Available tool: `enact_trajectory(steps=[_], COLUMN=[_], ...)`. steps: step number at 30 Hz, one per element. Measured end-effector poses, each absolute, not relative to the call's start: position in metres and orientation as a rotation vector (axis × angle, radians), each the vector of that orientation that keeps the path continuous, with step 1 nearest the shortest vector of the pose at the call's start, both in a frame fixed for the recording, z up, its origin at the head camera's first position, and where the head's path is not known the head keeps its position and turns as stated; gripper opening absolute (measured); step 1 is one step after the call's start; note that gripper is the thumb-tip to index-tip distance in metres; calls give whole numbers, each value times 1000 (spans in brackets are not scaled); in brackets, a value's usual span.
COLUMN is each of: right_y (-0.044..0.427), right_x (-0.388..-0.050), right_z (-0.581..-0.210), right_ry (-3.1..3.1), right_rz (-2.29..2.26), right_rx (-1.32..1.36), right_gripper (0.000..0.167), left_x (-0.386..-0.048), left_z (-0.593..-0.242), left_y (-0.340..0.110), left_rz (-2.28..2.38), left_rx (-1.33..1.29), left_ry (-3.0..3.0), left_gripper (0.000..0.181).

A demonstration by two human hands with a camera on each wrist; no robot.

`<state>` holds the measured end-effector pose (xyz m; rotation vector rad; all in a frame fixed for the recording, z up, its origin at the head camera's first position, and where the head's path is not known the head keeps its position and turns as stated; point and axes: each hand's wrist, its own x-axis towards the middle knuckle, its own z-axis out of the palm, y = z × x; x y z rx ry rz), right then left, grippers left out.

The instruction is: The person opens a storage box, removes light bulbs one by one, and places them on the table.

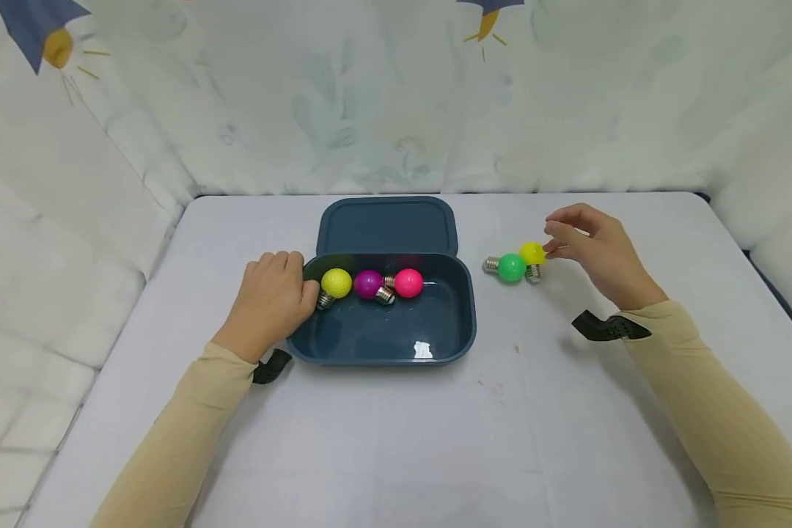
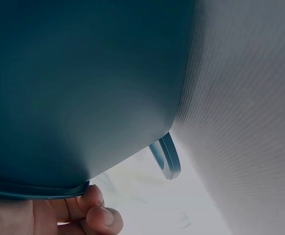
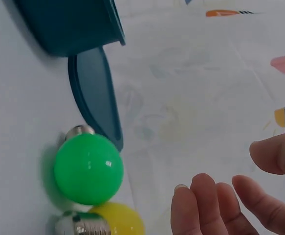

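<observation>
A dark blue box [image 1: 396,345] holds a yellow bulb [image 1: 336,283], a purple bulb [image 1: 368,284] and a pink bulb [image 1: 408,283]. My left hand [image 1: 267,304] grips its left rim; in the left wrist view the fingers [image 2: 100,218] curl at the rim beside the box wall [image 2: 83,98]. A green bulb [image 1: 511,268] and another yellow bulb [image 1: 532,254] lie together on the table, right of the box. Just right of them is my right hand [image 1: 600,257], fingers slightly bent and parted, holding nothing; the right wrist view shows it beside the green bulb [image 3: 88,169].
The box's lid [image 1: 388,226] lies flat behind the box, and its edge shows in the right wrist view [image 3: 96,93]. A white cloth covers the table [image 1: 435,455]. Patterned white curtains [image 1: 396,110] stand behind the table and at both sides.
</observation>
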<state>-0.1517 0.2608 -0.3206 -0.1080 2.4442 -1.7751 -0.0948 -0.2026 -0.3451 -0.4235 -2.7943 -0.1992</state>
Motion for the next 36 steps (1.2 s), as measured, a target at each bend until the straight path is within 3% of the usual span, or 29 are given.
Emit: enact_trajectory(steps=[11,36], right_y=[224,141], right_x=[-148,-155], right_z=[-299,-289], right_ry=[2399,2156], right_rz=[-1705,-1527], right_rx=[-279,-575], right_gripper=[28,35], left_x=[-98,-98], left_z=[-349,-347], left_y=[-198,-189], left_rz=[-216,-247], left_rx=[-428,-395], left_ry=[-2771,-2809], left_gripper=[20,20])
